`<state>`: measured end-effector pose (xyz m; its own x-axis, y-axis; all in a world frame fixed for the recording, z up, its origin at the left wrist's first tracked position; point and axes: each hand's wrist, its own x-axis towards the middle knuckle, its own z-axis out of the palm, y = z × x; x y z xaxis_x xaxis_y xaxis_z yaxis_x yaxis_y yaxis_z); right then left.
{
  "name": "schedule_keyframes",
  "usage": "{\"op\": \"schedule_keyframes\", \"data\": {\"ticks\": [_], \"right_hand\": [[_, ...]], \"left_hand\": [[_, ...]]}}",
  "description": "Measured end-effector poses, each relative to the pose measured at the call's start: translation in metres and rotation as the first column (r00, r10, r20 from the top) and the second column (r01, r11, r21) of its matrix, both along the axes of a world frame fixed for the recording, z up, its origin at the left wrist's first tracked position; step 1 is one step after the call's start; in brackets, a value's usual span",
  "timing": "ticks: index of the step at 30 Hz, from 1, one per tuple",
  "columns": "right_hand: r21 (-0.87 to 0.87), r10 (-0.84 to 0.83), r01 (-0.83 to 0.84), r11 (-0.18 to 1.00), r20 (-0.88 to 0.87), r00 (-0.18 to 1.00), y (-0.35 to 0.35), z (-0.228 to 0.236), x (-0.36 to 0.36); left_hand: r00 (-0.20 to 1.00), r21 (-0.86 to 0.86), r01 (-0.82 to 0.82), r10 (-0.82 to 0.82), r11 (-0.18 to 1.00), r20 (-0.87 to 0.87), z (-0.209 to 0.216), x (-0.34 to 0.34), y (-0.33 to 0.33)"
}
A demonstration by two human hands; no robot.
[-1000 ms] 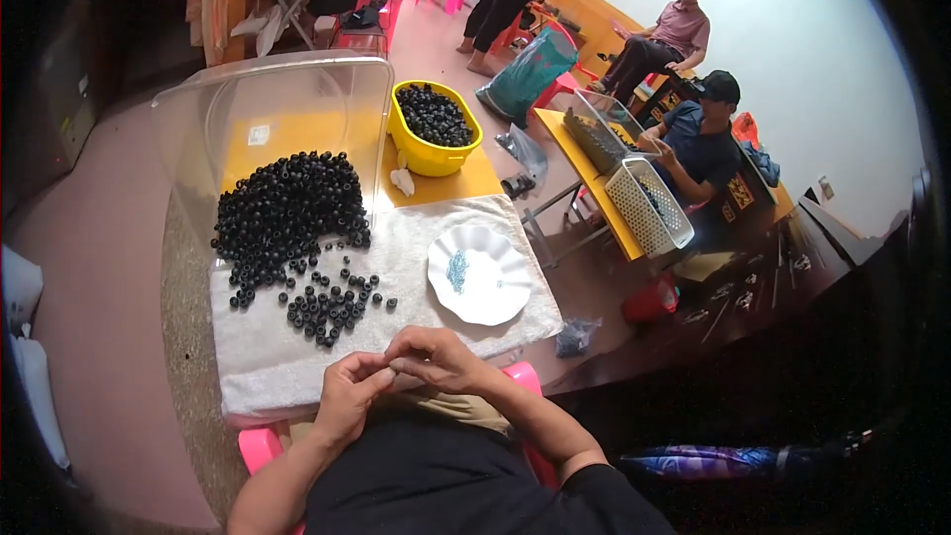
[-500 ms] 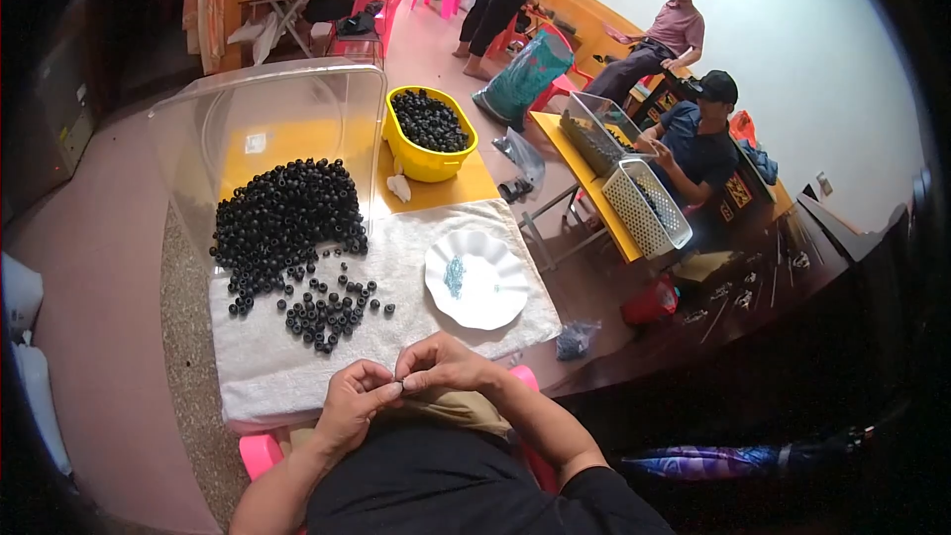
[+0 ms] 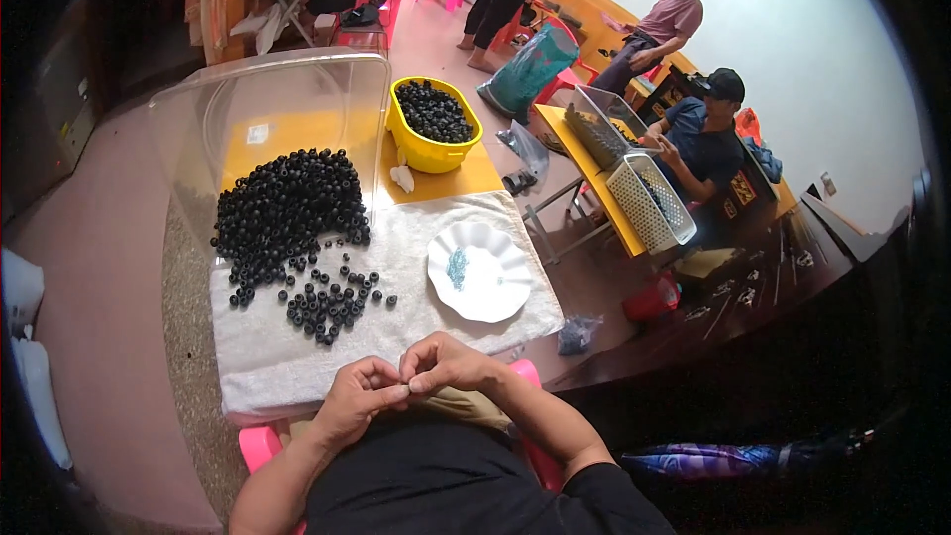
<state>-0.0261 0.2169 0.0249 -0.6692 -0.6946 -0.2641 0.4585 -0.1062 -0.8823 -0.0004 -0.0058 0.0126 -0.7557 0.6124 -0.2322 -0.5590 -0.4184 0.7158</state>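
Note:
Over my lap, just off the near edge of the table, my left hand [image 3: 359,398] and my right hand [image 3: 442,365] meet at the fingertips. Both are closed in a pinch; whatever lies between them is too small and covered to name. Beyond them, a loose group of small round black pieces with holes [image 3: 327,309], like beads, rests on a white towel [image 3: 396,248]. A larger heap of the same black pieces [image 3: 292,200] spills from a clear plastic bin [image 3: 163,129] lying on its side. To the right sits a white scalloped plate [image 3: 505,282] holding tiny blue-green bits [image 3: 457,268].
A yellow tub [image 3: 436,158] full of black pieces stands at the table's far right, beside a crumpled white scrap [image 3: 401,177]. At right, a seated person [image 3: 698,144] works at another table with a white perforated basket [image 3: 644,203]. A red bucket [image 3: 654,297] is on the floor.
My view has shifted slightly. Both hands stay pinched together at the same place, and the small dark speck seen between the fingertips earlier is now harder to see.

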Motion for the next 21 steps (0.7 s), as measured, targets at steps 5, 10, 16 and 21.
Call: {"op": "schedule_keyframes", "data": {"ticks": [5,10,16,21], "right_hand": [[-0.059,-0.012,0.014,0.998,0.032,0.999,-0.003,0.004,0.004],[0.140,-0.119,0.207,0.968,-0.470,0.875,-0.007,0.009,0.016],[0.127,-0.102,0.418,0.900,-0.870,0.482,-0.029,0.007,0.032],[0.109,-0.095,0.521,0.847,-0.932,0.350,-0.028,0.004,0.030]], "left_hand": [[0.999,0.033,0.023,-0.024,0.999,0.024,0.004,-0.001,0.000],[0.996,0.092,-0.038,0.030,0.995,0.089,-0.004,-0.002,0.000],[0.977,0.015,-0.179,0.176,0.984,0.120,-0.016,0.003,-0.005],[0.987,-0.021,-0.150,0.151,0.989,0.050,-0.010,-0.003,0.001]]}}
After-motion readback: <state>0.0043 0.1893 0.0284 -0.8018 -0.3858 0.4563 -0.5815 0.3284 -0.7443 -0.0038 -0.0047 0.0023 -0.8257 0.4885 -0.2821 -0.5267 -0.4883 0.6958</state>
